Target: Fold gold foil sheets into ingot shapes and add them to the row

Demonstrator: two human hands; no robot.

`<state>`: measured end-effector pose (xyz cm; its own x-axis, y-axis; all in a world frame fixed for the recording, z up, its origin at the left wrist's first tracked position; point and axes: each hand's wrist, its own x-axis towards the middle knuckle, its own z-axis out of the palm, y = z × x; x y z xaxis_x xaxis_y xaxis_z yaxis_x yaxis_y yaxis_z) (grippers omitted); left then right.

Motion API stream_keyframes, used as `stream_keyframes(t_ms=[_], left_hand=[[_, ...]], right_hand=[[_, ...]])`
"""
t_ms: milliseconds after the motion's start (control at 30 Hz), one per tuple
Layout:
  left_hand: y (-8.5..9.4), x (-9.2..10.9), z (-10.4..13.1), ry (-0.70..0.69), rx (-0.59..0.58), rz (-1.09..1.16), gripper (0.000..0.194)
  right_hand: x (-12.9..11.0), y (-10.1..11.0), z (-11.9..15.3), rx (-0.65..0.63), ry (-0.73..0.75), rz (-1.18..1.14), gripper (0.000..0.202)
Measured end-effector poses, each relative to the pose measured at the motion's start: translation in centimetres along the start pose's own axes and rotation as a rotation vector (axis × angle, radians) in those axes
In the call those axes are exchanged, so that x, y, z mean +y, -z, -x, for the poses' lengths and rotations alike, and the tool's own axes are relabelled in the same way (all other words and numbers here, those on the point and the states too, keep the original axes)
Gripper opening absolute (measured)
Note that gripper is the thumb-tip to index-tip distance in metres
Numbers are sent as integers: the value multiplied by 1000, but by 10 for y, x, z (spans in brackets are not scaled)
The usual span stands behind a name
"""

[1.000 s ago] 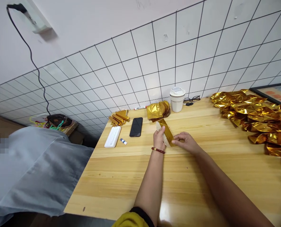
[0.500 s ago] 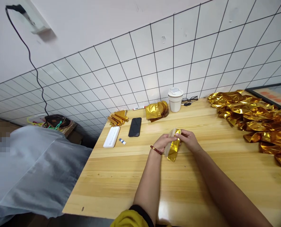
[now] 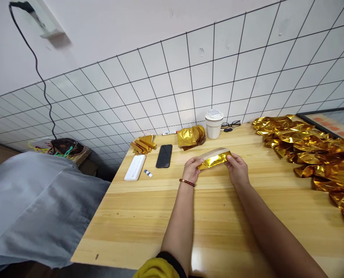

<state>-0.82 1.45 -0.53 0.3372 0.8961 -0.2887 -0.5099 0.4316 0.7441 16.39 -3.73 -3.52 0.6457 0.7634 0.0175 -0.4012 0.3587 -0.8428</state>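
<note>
Between my two hands a folded sheet of gold foil paper (image 3: pixel 215 159) is held above the wooden table (image 3: pixel 149 220). It lies nearly level, shiny gold on the near face, with a dull beige strip along its far edge. My left hand (image 3: pixel 191 169), with a dark red bead bracelet (image 3: pixel 187 182) on the wrist, pinches the left end. My right hand (image 3: pixel 237 168) pinches the right end between thumb and fingers. Past my hands sits a stack of gold foil sheets (image 3: pixel 191 137). Several folded gold strips (image 3: pixel 143 144) lie at the table's far left corner.
A black phone (image 3: pixel 164 156), a white case (image 3: pixel 135 167) and a small blue-white tube (image 3: pixel 148 173) lie left. By the tiled wall stand a white lidded cup (image 3: pixel 213 124), glasses (image 3: pixel 234 124) and a marker (image 3: pixel 169 133). Crumpled gold foil pieces (image 3: pixel 311 146) spread right. A person in grey (image 3: pixel 47 208) is at left.
The gold paper has turned from steeply slanted to nearly level. My hands have moved apart, from both near its top to one at each end.
</note>
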Motion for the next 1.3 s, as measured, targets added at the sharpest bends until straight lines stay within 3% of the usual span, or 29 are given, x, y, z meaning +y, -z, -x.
stream_keyframes(t_ms=[33, 100, 167, 233, 433, 567, 767, 1000, 1300], left_hand=[[-2, -1, 0, -56, 24, 60, 35], [-8, -5, 3, -108, -40, 168, 38], [-14, -12, 7, -71, -176, 235, 37], [-20, -22, 11, -17, -240, 255, 34], [-28, -39, 9, -29, -117, 227, 31], [-28, -39, 9, -41, -149, 208, 29], [-28, -33, 7, -31, -79, 287, 17], [-21, -20, 7, -63, -76, 515, 32], [-13, -10, 8, -107, -31, 592, 37]], right_hand=[[1, -1, 1, -4, 2, 13, 31], [3, -2, 2, 1, 0, 35, 35], [5, -3, 2, 13, 6, 49, 39], [6, -4, 3, 3, 19, 75, 41], [-1, -9, 12, -174, 14, 178, 42], [-7, -11, 17, -284, 17, 291, 40], [-2, -7, 15, -317, -35, 353, 35], [-3, -6, 14, -269, -66, 368, 39], [-4, -10, 17, -332, -87, 397, 41]])
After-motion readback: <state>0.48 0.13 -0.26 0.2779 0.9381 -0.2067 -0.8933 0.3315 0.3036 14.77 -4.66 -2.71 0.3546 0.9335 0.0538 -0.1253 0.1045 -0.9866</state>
